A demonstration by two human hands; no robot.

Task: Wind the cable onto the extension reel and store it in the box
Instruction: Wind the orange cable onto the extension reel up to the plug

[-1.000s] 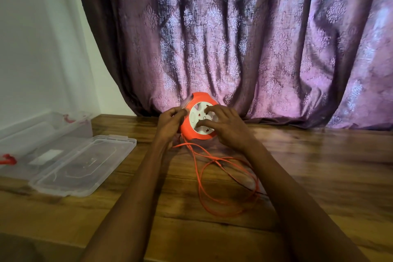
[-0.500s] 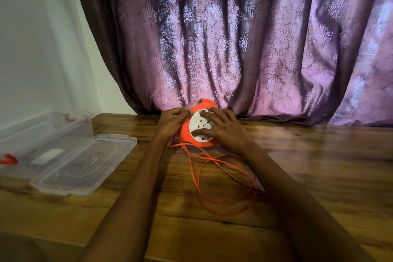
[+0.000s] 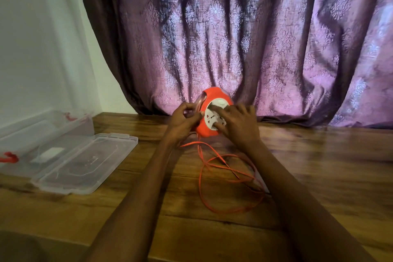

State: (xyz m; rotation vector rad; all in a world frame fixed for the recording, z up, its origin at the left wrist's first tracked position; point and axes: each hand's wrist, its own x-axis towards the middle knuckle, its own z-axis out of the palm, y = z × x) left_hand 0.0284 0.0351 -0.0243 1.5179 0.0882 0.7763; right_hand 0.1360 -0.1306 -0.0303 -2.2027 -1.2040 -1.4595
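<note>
**Reel held upright at table's far edge, cable loose on the wood**

Curtain [image 3: 234, 38]: purple, patterned, hangs in heavy folds across the whole back of the view and meets the tabletop behind the reel.

Wall [image 3: 38, 38]: plain white, at left of the curtain.

Table [image 3: 329, 166]: dark wood-grain planks, glossy; carries everything below.

Box [image 3: 27, 132]: clear plastic, open, at the far left edge against the wall; red latches show on its ends. A small white piece lies inside, what it is cannot be made out.

Lid [image 3: 85, 161]: clear, lies flat on the table just beside the box, on its near-right side.

Cable [image 3: 212, 174]: orange, thin, unwound. It drops from under the reel and lies in several loose overlapping loops on the table between the two forearms, partly hidden under the right arm.

Reel [image 3: 209, 130]: orange housing with white socket face, held on edge, face turned toward the camera and slightly right. It sits well right of the box, close to the curtain.

Left hand [image 3: 182, 121]: fingers curled around the reel's left rim, gripping it.

Right hand [image 3: 238, 123]: laid over the socket face, fingers spread and mostly straight, fingertips pressing on the white disc; not wrapped around anything.
</note>
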